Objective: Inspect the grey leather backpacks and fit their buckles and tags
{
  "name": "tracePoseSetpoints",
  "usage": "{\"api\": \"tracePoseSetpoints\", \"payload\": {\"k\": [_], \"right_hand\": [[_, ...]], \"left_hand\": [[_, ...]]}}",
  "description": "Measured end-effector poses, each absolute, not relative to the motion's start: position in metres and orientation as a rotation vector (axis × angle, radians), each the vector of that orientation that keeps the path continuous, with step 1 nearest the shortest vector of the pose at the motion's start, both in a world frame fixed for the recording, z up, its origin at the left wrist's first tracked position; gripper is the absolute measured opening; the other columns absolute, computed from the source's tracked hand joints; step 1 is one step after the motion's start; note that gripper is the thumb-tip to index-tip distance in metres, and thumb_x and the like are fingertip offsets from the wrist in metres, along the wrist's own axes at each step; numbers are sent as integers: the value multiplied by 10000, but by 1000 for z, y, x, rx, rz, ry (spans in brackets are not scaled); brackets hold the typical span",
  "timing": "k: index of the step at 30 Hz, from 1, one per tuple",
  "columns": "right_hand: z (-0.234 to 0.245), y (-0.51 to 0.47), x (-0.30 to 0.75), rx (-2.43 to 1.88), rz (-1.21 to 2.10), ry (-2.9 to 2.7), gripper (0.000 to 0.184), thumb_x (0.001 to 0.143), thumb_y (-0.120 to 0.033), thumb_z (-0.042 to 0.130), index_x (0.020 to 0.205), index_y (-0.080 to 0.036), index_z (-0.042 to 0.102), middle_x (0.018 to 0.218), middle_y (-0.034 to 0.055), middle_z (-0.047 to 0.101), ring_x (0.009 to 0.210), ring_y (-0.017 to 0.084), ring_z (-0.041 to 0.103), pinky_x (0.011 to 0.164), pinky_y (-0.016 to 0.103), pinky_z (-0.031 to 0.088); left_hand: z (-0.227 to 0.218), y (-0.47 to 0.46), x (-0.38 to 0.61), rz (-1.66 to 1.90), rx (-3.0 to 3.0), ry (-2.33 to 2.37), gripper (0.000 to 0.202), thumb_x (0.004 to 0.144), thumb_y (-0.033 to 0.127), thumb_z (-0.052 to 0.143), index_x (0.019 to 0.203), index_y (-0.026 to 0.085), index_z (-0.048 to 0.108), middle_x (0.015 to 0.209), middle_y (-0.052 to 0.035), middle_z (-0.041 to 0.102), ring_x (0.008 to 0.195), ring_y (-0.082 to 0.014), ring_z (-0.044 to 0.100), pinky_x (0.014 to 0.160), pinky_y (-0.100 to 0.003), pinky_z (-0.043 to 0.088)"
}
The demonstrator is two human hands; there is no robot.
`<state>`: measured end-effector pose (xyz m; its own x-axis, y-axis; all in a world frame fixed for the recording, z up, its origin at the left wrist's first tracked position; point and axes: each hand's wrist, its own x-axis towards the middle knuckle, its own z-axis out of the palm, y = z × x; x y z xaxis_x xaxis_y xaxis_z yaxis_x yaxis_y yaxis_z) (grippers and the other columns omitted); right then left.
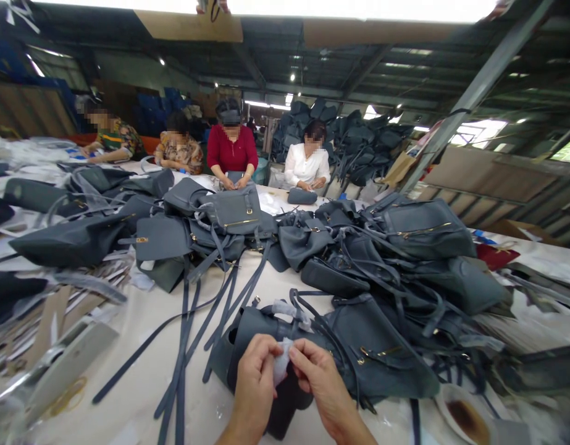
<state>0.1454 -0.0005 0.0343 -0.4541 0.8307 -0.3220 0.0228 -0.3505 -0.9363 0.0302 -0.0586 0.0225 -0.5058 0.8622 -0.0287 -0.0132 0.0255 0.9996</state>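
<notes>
My left hand point(255, 378) and my right hand point(318, 378) meet near the bottom centre, both pinching a small white, filmy wrapper point(281, 364) between fingers and thumbs. They hover over a slate-blue leather handbag point(359, 352) lying on the table right in front of me, its gold zip pull showing and more white wrapping on its handle point(289, 311). Long blue straps point(192, 346) trail from it toward the left and front.
Heaps of the same blue bags point(405, 259) cover the pale table point(136, 395). Several seated people work at the far side point(231, 148). Cardboard strips and a tape roll point(57, 364) lie at the left. A cup of dark liquid point(465, 417) stands at the right front.
</notes>
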Motion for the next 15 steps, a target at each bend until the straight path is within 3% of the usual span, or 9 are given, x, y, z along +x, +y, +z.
{"api": "tracePoseSetpoints", "payload": {"k": [2,4,9,15], "right_hand": [[33,1,144,-1147,1835,-1346,400,696,-530,702,637,-170,539,520,-85,386,481,60,274,434,198,156],[31,2,143,-1152,1785,-1371,359,718,-489,692,641,-168,552,520,-82,390,486,64,297,436,200,172],[33,1,141,-1163,1732,-1259,235,667,-364,722,730,-179,592,547,-83,472,478,63,362,437,190,230],[28,13,132,-1149,1721,-1189,326,595,-446,730,550,-201,522,468,-73,477,422,90,448,435,214,367]], "left_hand": [[27,-59,29,1619,966,1612,208,821,352,588,726,202,697,848,-83,632,755,-208,610,619,-250,499],[29,-58,29,1628,959,1584,173,776,353,657,741,201,730,850,-87,650,830,-232,609,729,-274,497],[25,-60,35,1498,655,1461,392,606,512,790,787,172,719,581,-10,602,535,-158,533,451,-215,403],[1,-43,24,1352,391,1425,630,334,519,900,826,176,707,663,-9,670,627,-173,586,465,-196,436]]}}
